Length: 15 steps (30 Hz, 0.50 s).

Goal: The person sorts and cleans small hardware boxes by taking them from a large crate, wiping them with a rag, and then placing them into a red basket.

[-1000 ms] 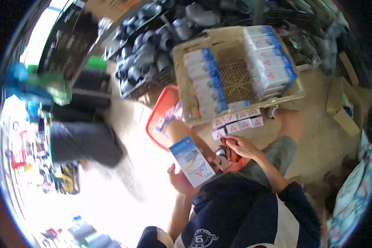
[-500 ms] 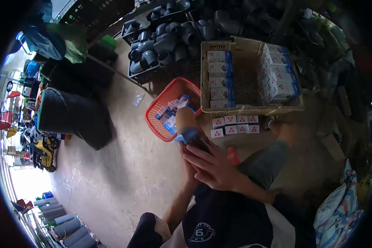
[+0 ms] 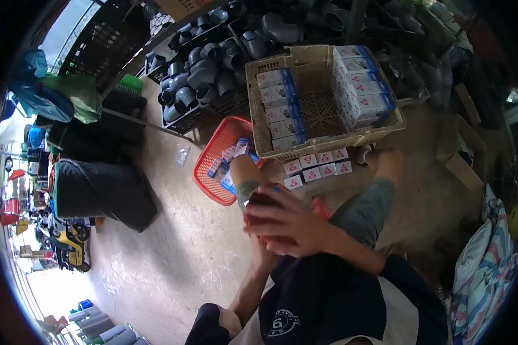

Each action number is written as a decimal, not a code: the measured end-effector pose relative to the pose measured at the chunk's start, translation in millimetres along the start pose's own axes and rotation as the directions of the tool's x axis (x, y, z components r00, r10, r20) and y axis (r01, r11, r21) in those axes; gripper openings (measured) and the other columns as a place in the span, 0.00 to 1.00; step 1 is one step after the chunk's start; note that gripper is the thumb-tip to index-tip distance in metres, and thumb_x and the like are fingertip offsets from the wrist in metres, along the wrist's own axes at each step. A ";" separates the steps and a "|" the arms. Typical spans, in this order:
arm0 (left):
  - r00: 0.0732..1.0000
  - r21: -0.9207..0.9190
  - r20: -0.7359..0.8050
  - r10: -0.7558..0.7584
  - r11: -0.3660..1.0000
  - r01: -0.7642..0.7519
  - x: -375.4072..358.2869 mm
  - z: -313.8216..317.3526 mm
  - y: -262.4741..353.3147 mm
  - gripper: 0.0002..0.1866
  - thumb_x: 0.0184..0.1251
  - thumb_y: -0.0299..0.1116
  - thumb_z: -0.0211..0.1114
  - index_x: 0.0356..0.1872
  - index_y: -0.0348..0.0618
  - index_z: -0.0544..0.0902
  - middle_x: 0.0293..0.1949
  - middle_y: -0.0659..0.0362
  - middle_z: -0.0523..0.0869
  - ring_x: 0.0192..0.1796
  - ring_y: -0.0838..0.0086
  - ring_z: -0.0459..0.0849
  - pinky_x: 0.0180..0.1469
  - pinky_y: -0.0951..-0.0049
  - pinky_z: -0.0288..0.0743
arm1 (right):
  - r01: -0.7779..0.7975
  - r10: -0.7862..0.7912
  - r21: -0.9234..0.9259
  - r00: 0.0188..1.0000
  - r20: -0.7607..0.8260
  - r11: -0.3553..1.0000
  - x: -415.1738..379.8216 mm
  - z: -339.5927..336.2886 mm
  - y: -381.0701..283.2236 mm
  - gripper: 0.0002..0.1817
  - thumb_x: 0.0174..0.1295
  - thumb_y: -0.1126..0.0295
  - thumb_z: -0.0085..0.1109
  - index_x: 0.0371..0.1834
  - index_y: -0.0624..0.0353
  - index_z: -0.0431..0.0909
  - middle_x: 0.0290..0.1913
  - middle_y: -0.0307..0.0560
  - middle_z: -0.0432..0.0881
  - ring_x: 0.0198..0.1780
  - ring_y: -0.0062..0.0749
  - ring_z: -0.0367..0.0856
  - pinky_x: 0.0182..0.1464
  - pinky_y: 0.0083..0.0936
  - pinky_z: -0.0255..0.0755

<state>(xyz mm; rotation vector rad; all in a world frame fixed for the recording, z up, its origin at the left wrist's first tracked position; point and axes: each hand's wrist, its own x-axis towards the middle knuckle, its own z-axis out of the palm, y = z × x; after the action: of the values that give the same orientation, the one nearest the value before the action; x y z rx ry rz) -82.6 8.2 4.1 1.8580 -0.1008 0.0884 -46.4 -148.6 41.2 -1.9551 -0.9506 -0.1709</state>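
Note:
My right hand (image 3: 298,225) lies over a dark red object (image 3: 263,211) in front of my lap, its fingers curved around it. Below and to the left, my left hand (image 3: 262,254) holds the same object from underneath, partly hidden by the right one. Blur hides what exactly the object is. Beyond the hands is a red basket (image 3: 206,155) with small blue-and-white packets (image 3: 220,170). White boxes with red triangle marks (image 3: 311,174) stand in two rows on the floor, beside a large beige crate (image 3: 328,148) holding stacked blue-and-white boxes (image 3: 367,86).
Black crates of grey pipe elbows (image 3: 204,72) stand behind. A dark mesh roll (image 3: 101,190) is at the left, a striped sack (image 3: 480,270) at the right. My legs (image 3: 362,213) reach toward the boxes. A small clear bag (image 3: 182,155) lies on the floor.
The view has turned, so the crate and basket sit further left. Both hands remain together on the red object; the blue piece seen at its far end is now mostly hidden.

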 end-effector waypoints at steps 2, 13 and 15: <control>0.946 -0.409 0.096 -0.310 0.854 0.321 6.6 5.3 11.6 0.29 0.87 0.49 0.42 0.79 0.46 0.58 0.70 0.50 0.73 0.70 0.63 0.75 0.72 0.63 0.70 | -0.114 0.154 0.268 0.979 -0.133 0.957 -0.3 -0.8 11.1 0.29 0.71 0.61 0.58 0.75 0.50 0.70 0.79 0.49 0.63 0.81 0.60 0.53 0.80 0.57 0.49; 0.903 -0.786 0.107 -0.416 0.521 0.333 21.5 21.7 31.5 0.34 0.85 0.58 0.39 0.80 0.47 0.56 0.75 0.52 0.68 0.74 0.63 0.70 0.75 0.61 0.64 | -0.373 0.425 0.214 0.847 -0.319 0.903 -0.7 9.7 -16.7 0.28 0.73 0.66 0.55 0.75 0.60 0.66 0.75 0.60 0.66 0.75 0.60 0.65 0.74 0.49 0.63; 0.942 -0.636 0.034 -0.335 0.719 0.279 7.7 28.8 24.5 0.34 0.86 0.57 0.39 0.80 0.45 0.54 0.76 0.49 0.65 0.76 0.61 0.67 0.77 0.61 0.61 | -0.431 0.676 0.570 0.657 -0.334 0.700 12.1 13.9 -5.3 0.28 0.72 0.66 0.56 0.74 0.60 0.68 0.75 0.59 0.67 0.74 0.62 0.66 0.73 0.53 0.63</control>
<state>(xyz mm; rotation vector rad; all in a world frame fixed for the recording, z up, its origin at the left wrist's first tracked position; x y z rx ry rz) -77.5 -26.6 20.0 1.1596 0.2219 -0.0948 -45.0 -129.6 42.7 -1.5472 0.0402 -0.0959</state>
